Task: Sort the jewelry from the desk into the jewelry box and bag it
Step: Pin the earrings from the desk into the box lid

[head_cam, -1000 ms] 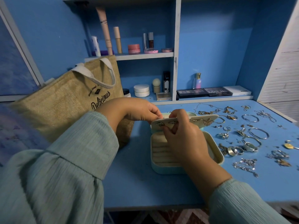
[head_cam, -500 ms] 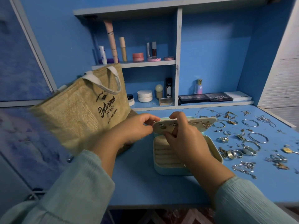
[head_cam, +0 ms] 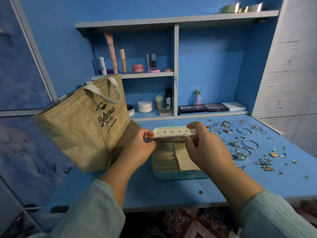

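Pinching both ends of a cream earring panel (head_cam: pixel 174 133), left hand (head_cam: pixel 137 150) and right hand (head_cam: pixel 205 150) fingers clamped on it. Hovering just above the open jewelry box (head_cam: pixel 178 173) on the bench (head_cam: pixel 171 191). Lying scattered right of the fingers, loose jewelry (head_cam: pixel 247 144); standing left, a jute bag (head_cam: pixel 82 124).

Both hands pinch a cream earring panel (head_cam: pixel 174 134) by its ends, left hand (head_cam: pixel 139 146) and right hand (head_cam: pixel 205 148), above the open jewelry box (head_cam: pixel 173 173) on the blue desk (head_cam: pixel 154 191), jute bag (head_cam: pixel 82 124) standing left, scattered jewelry (head_cam: pixel 247 143) lying right
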`<state>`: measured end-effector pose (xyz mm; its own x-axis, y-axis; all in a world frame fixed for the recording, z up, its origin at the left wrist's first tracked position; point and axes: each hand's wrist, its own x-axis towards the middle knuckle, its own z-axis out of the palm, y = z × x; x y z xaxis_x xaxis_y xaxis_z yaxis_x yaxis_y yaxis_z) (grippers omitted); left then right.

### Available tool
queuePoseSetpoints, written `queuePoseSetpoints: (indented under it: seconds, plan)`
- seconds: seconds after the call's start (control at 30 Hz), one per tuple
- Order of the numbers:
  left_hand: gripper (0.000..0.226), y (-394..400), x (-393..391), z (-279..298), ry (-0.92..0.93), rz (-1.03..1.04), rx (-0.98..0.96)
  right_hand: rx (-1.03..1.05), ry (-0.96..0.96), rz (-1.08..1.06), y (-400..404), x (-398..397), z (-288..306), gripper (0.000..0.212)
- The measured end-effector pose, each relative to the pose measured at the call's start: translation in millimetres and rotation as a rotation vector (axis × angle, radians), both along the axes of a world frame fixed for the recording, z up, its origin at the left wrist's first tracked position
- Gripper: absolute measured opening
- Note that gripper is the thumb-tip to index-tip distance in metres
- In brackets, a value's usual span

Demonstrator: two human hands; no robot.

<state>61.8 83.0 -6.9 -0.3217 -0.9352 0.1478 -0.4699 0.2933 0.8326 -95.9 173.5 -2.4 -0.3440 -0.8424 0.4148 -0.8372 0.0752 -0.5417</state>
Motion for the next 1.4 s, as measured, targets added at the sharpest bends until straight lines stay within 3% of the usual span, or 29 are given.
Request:
queuePoseSetpoints:
  seconds: [0.17,0.37,0.67,0.77,0.97,1.07,1.4]
  plan:
    - [0.015,14.9,-0.1,-4.4,0.021,0.007,0.031,0.052,0.063,-0.044,13.4,-7.6,0.2,0.016]
    - [0.012,29.6,0.6,-10.0,-0.031,0.040,-0.008,0.064,0.112,-0.033,21.6,-5.9,-4.0,0.017]
    - [0.015,47.9,-1.1,-17.9,-0.302,0.139,-0.517,0.091,0.152,-0.008,26.9,-5.9,-6.6,0.018]
    - [0.017,53.1,-6.7,-19.5,-0.379,0.120,-0.605,0.097,0.158,0.004,28.4,-7.1,-6.3,0.018]
    - [0.016,62.7,-31.2,-16.9,-0.384,0.037,-0.797,0.072,0.182,-0.042,37.2,-18.7,-4.9,0.020]
    - [0.003,70.5,-50.3,-13.6,-0.402,-0.027,-0.805,0.084,0.193,-0.073,46.3,-34.0,-4.2,0.020]
    - [0.015,91.3,-141.9,-22.2,-0.315,-0.320,-0.874,0.161,0.289,-0.202,94.3,-115.4,-14.9,0.022]
